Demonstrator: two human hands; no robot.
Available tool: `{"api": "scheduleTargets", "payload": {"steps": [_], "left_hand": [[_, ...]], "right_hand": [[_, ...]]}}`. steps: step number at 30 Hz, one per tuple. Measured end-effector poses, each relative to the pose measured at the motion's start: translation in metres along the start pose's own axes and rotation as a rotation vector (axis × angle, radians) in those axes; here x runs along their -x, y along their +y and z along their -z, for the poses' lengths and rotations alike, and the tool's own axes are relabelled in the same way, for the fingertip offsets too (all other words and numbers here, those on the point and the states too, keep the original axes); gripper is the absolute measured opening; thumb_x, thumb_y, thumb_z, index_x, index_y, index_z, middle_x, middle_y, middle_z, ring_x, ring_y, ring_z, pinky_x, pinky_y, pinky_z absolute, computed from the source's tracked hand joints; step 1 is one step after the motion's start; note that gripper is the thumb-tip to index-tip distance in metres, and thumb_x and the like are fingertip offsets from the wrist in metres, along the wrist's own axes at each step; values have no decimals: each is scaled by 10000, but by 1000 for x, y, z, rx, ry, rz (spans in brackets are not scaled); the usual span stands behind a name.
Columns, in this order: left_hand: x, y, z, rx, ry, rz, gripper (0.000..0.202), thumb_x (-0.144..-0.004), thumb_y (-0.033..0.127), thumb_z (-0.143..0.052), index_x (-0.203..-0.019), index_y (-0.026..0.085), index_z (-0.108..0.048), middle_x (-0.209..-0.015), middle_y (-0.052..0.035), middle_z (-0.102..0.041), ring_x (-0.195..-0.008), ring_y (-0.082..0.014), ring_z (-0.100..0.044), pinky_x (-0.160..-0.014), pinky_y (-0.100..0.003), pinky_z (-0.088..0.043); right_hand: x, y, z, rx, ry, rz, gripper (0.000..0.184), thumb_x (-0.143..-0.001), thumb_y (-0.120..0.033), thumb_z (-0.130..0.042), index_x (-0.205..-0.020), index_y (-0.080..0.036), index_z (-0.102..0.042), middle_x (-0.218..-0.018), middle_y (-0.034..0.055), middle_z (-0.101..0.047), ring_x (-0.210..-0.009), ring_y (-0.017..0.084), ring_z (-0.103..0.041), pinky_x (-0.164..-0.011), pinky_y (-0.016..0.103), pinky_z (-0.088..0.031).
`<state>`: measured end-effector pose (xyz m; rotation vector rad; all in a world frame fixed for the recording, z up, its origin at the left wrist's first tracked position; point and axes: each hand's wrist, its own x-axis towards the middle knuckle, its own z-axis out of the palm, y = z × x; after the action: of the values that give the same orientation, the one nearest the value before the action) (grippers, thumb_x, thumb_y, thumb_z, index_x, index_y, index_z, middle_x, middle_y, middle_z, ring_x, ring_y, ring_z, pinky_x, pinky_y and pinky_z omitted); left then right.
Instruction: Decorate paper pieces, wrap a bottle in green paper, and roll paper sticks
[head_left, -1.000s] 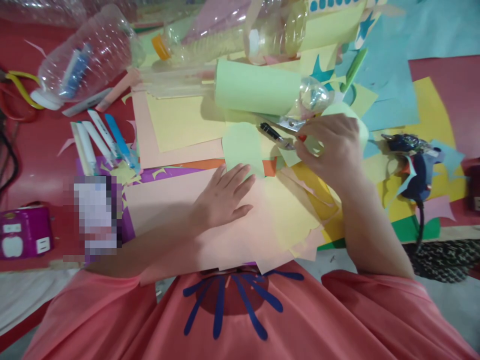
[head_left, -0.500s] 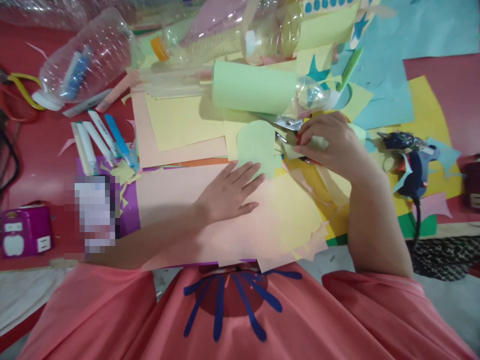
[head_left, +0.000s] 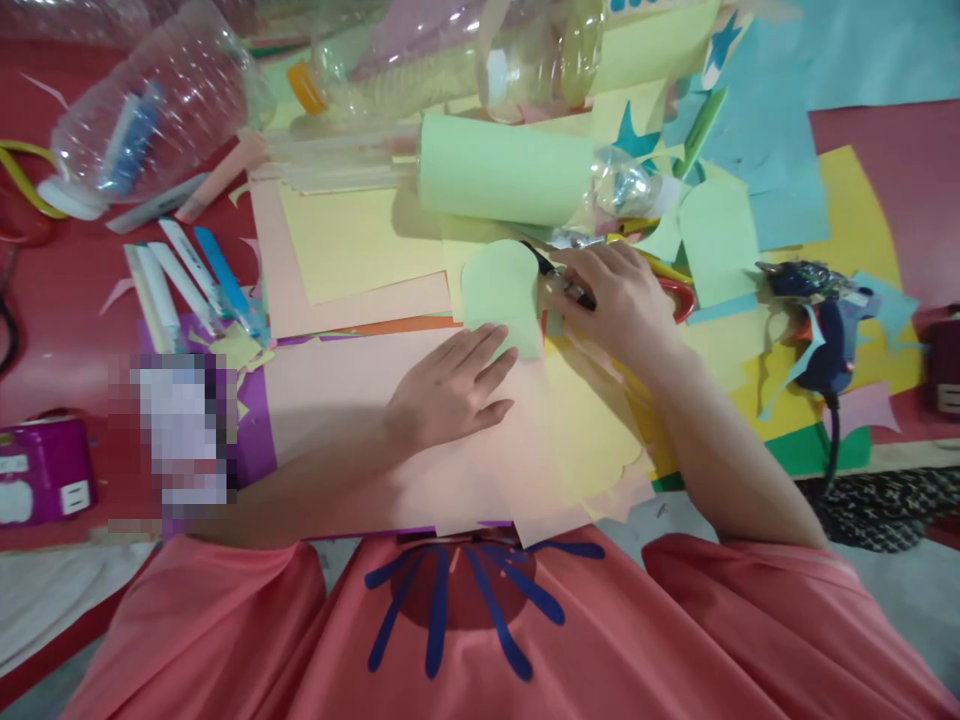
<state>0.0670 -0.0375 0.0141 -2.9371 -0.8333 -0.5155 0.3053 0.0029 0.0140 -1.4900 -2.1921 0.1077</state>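
Note:
My left hand [head_left: 454,390] lies flat with fingers spread on a pale pink sheet [head_left: 337,410]. Its fingertips rest over the lower edge of a pale green paper piece [head_left: 499,285] with a rounded top. My right hand [head_left: 619,300] is closed around a slim black-and-silver pen-like tool [head_left: 536,258], its dark end beside the green piece's upper right edge. Partly hidden behind that hand are scissors with a red handle [head_left: 681,300]. Another rounded green paper piece [head_left: 720,240] lies to the right. Above stands a bottle on its side, wrapped in green paper [head_left: 502,170].
Clear plastic bottles [head_left: 165,110] lie along the back. Several markers [head_left: 187,275] are at left, near a blurred-out rectangle [head_left: 184,430] and a purple box [head_left: 45,470]. A dark blue glue gun [head_left: 829,340] with a cord sits at right among paper scraps.
My right hand has moved left from the scissors and taken hold of the pen-like tool. The second green piece at right is now uncovered. My left hand stays nearly in place.

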Motion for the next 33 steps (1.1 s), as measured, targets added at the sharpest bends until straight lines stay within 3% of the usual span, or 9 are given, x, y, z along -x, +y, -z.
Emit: {"api": "scheduleTargets", "payload": {"steps": [4, 7, 11, 15, 18, 22, 25, 29, 33], "left_hand": [[-1, 0, 0, 0, 27, -11, 403, -923, 379, -498, -1157, 83, -638, -1219, -175, -676, -1151, -276, -639, -986, -378, -502], [-3, 0, -1, -7, 36, -8, 371, -921, 361, -494, -1127, 93, -646, -1203, -168, -685, -1134, -270, -646, -967, -373, -507], [-6, 2, -1, -22, 46, 26, 344, -912, 336, -487, -1096, 99, -656, -1181, -159, -694, -1109, -273, -652, -937, -371, -510], [-6, 3, -2, -22, 29, 47, 353, -924, 341, -470, -1121, 108, -648, -1198, -153, -686, -1138, -261, -635, -960, -357, -492], [-4, 3, -2, 18, 11, 49, 384, -929, 356, -488, -1168, 91, -630, -1230, -176, -665, -1168, -270, -618, -994, -369, -469], [-3, 3, 0, 63, -92, 77, 405, -949, 365, -473, -1234, 110, -607, -1305, -172, -624, -1234, -267, -578, -1045, -378, -438], [-3, 3, 2, 61, -119, 80, 417, -958, 371, -454, -1251, 114, -601, -1329, -166, -610, -1248, -265, -569, -1049, -378, -437], [-3, 4, 3, 22, -105, 66, 423, -960, 367, -451, -1250, 98, -602, -1314, -170, -621, -1223, -272, -589, -1030, -375, -448], [-4, 4, 5, -12, -121, 53, 422, -967, 362, -430, -1251, 101, -602, -1310, -164, -626, -1215, -267, -598, -1016, -363, -457]], "right_hand": [[0, 1, 4, -105, 12, 77, 228, -875, -222, -520, -1017, -258, -695, -735, 39, -676, -730, 204, -626, -719, 389, -512], [-1, 4, 20, -387, 59, 130, 261, -823, -160, -561, -971, -280, -739, -682, -1, -673, -598, 136, -574, -604, 307, -476], [-2, 6, 34, -955, 107, -132, 294, -749, -118, -614, -914, -304, -771, -653, -32, -682, -494, 87, -521, -463, 247, -381], [-8, 13, 36, -1290, 87, -283, 138, -759, -272, -605, -787, -328, -727, -454, -78, -499, -362, 81, -405, -407, 252, -369], [-8, 27, 31, -1272, 30, -336, 163, -786, -416, -532, -801, -350, -681, -431, -97, -387, -351, 62, -347, -414, 229, -353], [0, 47, 25, -1040, 101, -427, 331, -821, -414, -395, -1043, -402, -640, -667, -68, -643, -526, 86, -571, -557, 298, -433], [2, 50, 25, -969, 84, -382, 374, -841, -482, -361, -1064, -366, -639, -866, 10, -721, -697, 164, -675, -610, 351, -483], [-3, 42, 27, -1096, 127, -297, 453, -881, -610, -312, -892, -301, -643, -684, 23, -648, -587, 180, -637, -532, 332, -465], [-9, 30, 25, -1148, 168, -418, 413, -883, -560, -316, -817, -272, -604, -601, 19, -589, -534, 176, -605, -510, 325, -440]]}}
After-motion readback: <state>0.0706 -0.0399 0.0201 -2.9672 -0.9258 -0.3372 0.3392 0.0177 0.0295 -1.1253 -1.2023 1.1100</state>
